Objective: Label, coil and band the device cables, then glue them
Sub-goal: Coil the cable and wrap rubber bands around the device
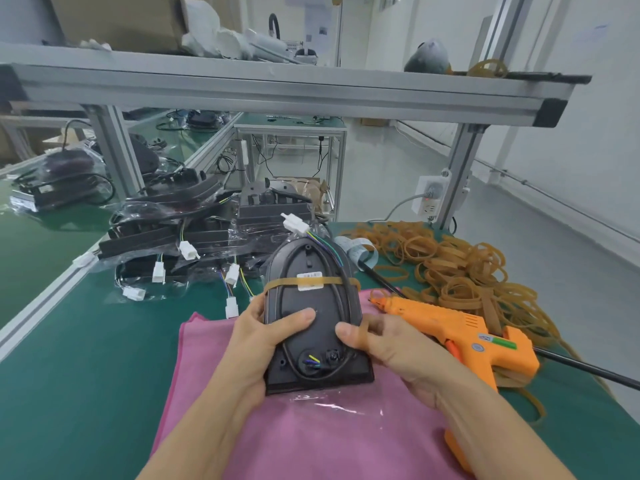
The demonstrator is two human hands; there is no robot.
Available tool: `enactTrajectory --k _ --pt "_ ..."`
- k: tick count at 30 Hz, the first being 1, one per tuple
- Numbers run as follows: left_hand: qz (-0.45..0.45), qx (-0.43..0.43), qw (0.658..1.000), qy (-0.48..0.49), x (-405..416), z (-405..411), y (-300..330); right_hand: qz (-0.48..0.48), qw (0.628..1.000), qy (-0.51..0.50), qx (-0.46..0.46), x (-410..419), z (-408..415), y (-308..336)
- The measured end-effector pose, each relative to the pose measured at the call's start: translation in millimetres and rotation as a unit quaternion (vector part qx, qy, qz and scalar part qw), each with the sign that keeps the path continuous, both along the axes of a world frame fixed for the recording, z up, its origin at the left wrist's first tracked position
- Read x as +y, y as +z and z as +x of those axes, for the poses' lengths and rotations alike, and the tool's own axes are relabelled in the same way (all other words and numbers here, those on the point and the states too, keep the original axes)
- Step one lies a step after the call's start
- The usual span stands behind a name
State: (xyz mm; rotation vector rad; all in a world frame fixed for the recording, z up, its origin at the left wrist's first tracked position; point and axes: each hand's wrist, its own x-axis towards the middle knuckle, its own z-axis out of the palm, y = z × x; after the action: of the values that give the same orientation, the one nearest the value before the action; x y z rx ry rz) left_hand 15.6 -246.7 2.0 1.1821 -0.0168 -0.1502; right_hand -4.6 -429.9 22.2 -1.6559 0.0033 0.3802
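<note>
Banding now: left hand (258,336) grips the device (313,327); right hand (375,341) pinches a second rubber band (360,332), which needs stretching over the coiled cable (346,292).

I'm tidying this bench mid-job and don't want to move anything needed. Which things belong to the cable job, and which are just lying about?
In use:
- black device, held by left hand and right hand
- coiled cable
- rubber band across it
- white label
- orange glue gun
- loose rubber bands
- bagged devices

Lying about:
- cardboard box
- power strip
</note>
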Motion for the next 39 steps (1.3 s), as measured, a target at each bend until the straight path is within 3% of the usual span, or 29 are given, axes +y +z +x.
enactTrajectory --k 4,8,16,21,28,34,39 --pt "-0.01 0.007 0.998 -0.055 3 -2 3 0.031 0.997 -0.067 0.031 5 6 -3" --pt "0.075 -0.099 0.983 -0.132 13 -11 2 0.069 0.991 -0.115 0.03 5 8 -6" --pt "0.064 -0.106 0.99 -0.069 4 -16 -7 0.043 0.99 -0.137 -0.007 8 9 -8" --pt "0.086 -0.158 0.983 -0.027 -3 -20 -11 0.05 0.992 -0.112 0.004 7 6 -10" --pt "0.118 -0.135 0.984 -0.002 2 -20 -20 0.057 0.998 -0.013 0.027 0 7 -8" --pt "0.109 -0.115 0.987 0.011 2 -23 -20 0.076 0.994 -0.068 0.048 9 9 -12" --pt "0.032 -0.068 0.997 0.006 8 -17 -18 0.111 0.987 -0.11 0.044 10 10 -15"
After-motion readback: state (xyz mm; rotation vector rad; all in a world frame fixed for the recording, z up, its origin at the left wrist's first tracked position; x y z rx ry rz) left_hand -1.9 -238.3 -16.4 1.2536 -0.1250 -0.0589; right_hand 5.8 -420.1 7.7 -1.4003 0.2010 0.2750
